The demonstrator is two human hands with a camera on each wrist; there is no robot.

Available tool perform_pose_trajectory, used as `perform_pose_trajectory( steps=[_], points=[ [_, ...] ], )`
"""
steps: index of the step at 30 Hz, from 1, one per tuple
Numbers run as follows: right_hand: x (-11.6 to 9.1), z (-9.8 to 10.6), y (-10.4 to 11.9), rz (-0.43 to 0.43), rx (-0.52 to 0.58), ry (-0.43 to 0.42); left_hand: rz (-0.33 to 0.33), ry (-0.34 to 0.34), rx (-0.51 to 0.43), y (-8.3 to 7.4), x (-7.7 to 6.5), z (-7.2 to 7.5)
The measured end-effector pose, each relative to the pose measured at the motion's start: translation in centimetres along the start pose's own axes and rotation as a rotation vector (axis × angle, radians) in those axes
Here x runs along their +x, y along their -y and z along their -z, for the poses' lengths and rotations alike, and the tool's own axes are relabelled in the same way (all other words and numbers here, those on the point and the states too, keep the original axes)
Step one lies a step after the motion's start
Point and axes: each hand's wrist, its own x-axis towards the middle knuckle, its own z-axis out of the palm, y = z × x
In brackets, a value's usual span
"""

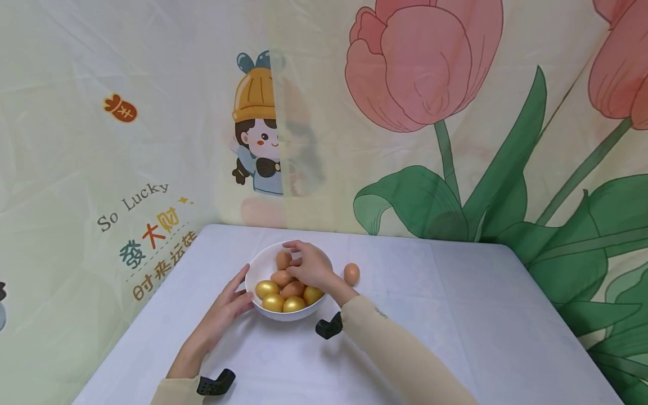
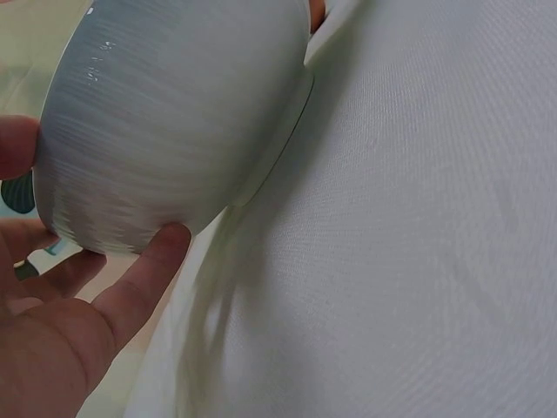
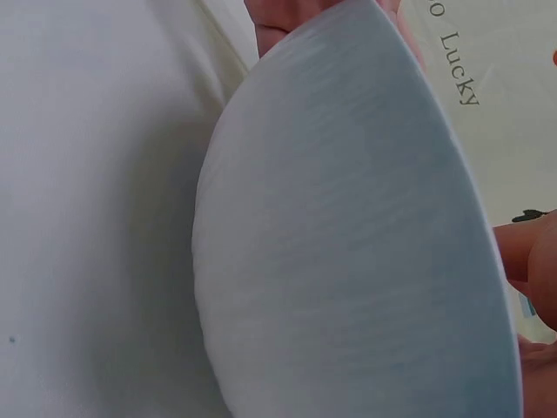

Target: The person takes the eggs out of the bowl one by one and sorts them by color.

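A white bowl (image 1: 289, 316) stands on the table, holding several gold eggs (image 1: 266, 289) and brown eggs (image 1: 280, 278). My left hand (image 1: 223, 310) lies along the bowl's left side with fingers fairly straight. Its fingertips touch the bowl's outer wall (image 2: 183, 113) and rim in the left wrist view. Over the bowl, my right hand (image 1: 313, 266) reaches in from the right. Its thumb and fingers pinch a brown egg (image 1: 284, 259) that stands upright near the far rim. In the right wrist view the bowl's wall hides most of this hand.
One more brown egg (image 1: 351, 274) lies on the white tablecloth (image 1: 430, 315) just right of the bowl. Behind the table hangs a printed curtain (image 1: 324, 169) with tulips and a cartoon figure. Black wrist mounts (image 1: 216, 383) sit at both sleeves.
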Motion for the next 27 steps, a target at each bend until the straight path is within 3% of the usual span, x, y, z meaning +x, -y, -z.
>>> perform_pose_trajectory(
  steps=[5, 14, 20, 27],
  points=[
    [0.2, -0.3, 0.5, 0.004, -0.083, -0.001, 0.001, 0.003, -0.009, 0.0, 0.0, 0.0],
    [0.6, -1.0, 0.9, 0.003, -0.041, 0.048, 0.008, 0.002, -0.006, 0.0, 0.0, -0.1],
    [1.0, -1.7, 0.8, 0.063, -0.014, 0.034, -0.006, 0.01, -0.017, 0.3, 0.0, -0.2],
    [1.4, -2.3, 1.1, 0.054, 0.025, 0.019, -0.011, 0.008, -0.015, 0.2, 0.0, -0.1]
  ],
)
